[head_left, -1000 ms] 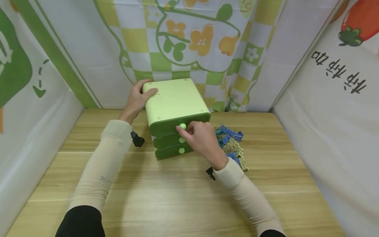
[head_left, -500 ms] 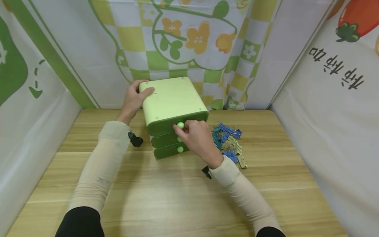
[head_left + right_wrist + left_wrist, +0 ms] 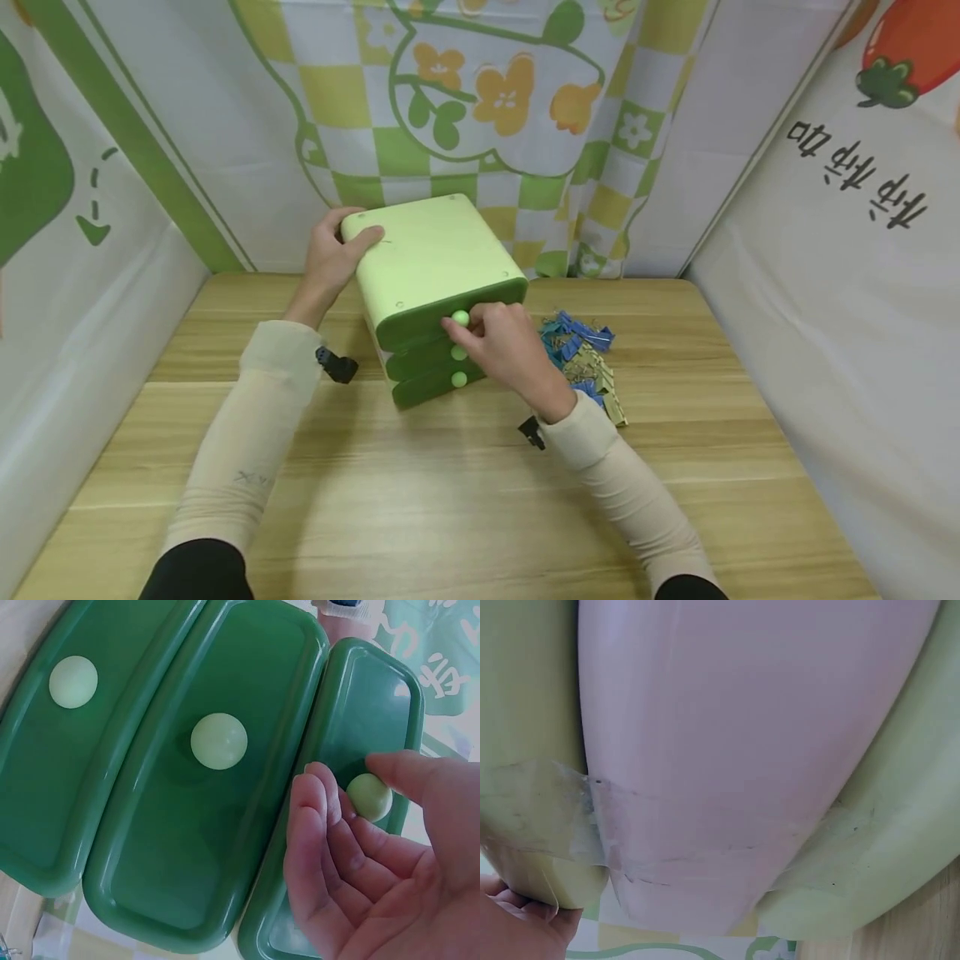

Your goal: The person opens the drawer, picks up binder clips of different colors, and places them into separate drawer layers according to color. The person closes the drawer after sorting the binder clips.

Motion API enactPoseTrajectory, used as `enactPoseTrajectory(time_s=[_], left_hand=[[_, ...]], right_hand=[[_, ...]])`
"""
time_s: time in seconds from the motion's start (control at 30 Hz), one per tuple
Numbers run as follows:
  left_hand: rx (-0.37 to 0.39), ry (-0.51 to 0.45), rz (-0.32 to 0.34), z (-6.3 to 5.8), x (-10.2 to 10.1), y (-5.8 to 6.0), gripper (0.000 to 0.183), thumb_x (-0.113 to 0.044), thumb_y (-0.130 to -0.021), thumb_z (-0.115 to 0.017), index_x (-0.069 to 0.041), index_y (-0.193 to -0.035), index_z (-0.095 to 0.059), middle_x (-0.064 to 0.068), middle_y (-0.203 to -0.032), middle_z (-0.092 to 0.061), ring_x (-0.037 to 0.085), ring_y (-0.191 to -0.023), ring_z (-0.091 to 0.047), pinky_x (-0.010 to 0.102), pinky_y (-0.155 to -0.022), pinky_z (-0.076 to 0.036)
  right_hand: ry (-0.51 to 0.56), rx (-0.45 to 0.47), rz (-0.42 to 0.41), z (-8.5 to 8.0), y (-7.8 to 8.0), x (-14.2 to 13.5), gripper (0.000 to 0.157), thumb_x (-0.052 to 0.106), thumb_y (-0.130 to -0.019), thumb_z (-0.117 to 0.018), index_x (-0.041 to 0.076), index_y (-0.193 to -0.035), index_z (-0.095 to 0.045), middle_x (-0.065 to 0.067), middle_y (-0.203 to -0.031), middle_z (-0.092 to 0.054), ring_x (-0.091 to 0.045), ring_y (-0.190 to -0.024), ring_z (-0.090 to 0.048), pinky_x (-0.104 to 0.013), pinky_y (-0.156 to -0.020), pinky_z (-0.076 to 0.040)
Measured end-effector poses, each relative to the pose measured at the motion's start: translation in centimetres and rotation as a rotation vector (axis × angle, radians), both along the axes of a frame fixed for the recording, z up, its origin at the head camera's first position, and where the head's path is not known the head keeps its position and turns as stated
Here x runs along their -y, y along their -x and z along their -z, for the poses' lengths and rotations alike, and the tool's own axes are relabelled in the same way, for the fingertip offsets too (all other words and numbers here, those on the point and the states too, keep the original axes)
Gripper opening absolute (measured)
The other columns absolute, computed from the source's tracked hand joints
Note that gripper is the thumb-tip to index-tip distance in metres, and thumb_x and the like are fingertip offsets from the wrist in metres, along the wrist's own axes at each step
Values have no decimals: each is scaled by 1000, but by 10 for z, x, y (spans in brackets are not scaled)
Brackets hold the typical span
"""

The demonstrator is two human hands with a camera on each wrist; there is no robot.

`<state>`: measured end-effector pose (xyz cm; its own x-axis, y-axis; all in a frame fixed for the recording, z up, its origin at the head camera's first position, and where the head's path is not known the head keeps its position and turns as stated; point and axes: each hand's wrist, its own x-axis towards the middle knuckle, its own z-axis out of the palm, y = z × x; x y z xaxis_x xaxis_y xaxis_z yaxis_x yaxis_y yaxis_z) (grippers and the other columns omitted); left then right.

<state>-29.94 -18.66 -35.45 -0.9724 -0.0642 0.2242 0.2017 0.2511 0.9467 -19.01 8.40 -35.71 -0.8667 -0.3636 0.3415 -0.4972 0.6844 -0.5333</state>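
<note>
At the centre of your head view, the drawer box (image 3: 435, 250) has a smooth, plastic-looking top with a soft sheen. Your right wrist view shows its drawer fronts (image 3: 195, 847) as glossy, smooth plastic, and the knobs (image 3: 219, 741) look like polished plastic too. Low in your left wrist view, clear, shiny, wrinkled tape (image 3: 637, 840) crosses a smooth, faintly lustrous side panel (image 3: 742, 735). Across the lower frame, your tabletop (image 3: 420, 517) shows wood grain with a satin finish. Your pale sleeves (image 3: 243, 442) are matt, creased cloth; the curtain (image 3: 502, 150), upper middle, is folded fabric.
</note>
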Motion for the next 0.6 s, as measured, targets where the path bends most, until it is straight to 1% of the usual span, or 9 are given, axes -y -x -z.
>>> enactPoseTrajectory(time_s=[0.13, 0.27, 0.33, 0.47, 0.6], left_hand=[[-21, -1, -23, 1, 1, -4, 59, -41, -97, -71, -8, -144, -59, 5, -131, -59, 13, -105, -59, 22, -83, -53], [-30, -9, -42, 1, 2, -11, 58, -41, -97, -71, -9, -144, -59, 7, -140, -58, 13, -109, -59, 22, -87, -52], [-26, -14, -56, 1, 1, -14, 58, -41, -97, -72, -10, -144, -59, 8, -142, -57, 13, -111, -58, 24, -90, -52], [-17, -17, -87, 2, 1, -18, 58, -41, -97, -72, -10, -144, -58, 7, -137, -57, 13, -110, -57, 25, -92, -51], [-27, -16, -103, 4, 0, -18, 59, -41, -96, -72, -9, -144, -59, 6, -133, -58, 13, -107, -58, 24, -90, -51]], right_hand=[[2, 33, -24, -2, 0, -2, 49, 37, -106, -67, 14, -62, -59, 8, -47, -41, -4, -41, -32, -19, -44, -27], [-4, 60, -38, -3, 1, -4, 47, 37, -105, -67, 15, -64, -62, 7, -50, -50, -4, -43, -35, -20, -44, -29], [-8, 66, -42, -4, 1, -4, 46, 37, -105, -68, 14, -65, -64, 6, -52, -55, -4, -44, -37, -20, -45, -31], [-9, 76, -51, -5, 1, -6, 43, 36, -104, -69, 14, -67, -66, 5, -55, -59, -5, -45, -39, -20, -46, -32], [-12, 81, -50, -5, 0, -8, 44, 36, -105, -68, 13, -67, -66, 5, -54, -57, -5, -45, -37, -20, -46, -32]])
